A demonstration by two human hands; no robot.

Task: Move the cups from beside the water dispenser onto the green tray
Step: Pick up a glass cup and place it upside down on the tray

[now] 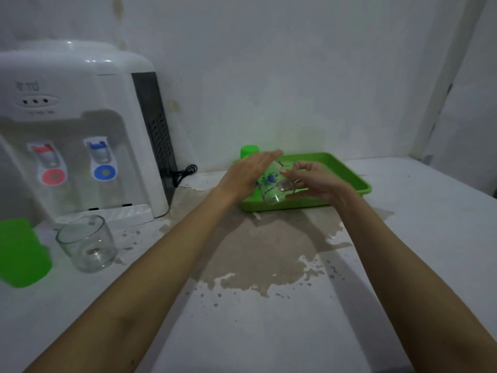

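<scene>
Two bare arms reach out over a white table (403,265). Both hands hold one glass cup (271,185) with blue pictures on it. The left hand (248,173) lies flat along the cup's side, fingers straight. The right hand (317,181) curls around the other side, pinching the cup with thumb and fingers. The cup is tilted and sits just above the near edge of the green tray (349,170). The blue marks on the cup are too blurry to read.

Just past the left hand, at the tray's far left corner, a small green cup (248,151) peeks out.

Far to the left of the hands stands a white water dispenser (80,125). It has a red tap with a red round sticker under it and a blue tap with a blue round sticker under it. There is small grey writing near its top, but it is too fuzzy to read. A black cord (183,173) lies beside it.

In front of the dispenser, near the left elbow, a clear glass cup (86,243) stands upright. Just left of it is another green cup (21,251), at the picture's edge.

The table has a big brown patch (263,254) under the arms where the white paint has come off.
</scene>
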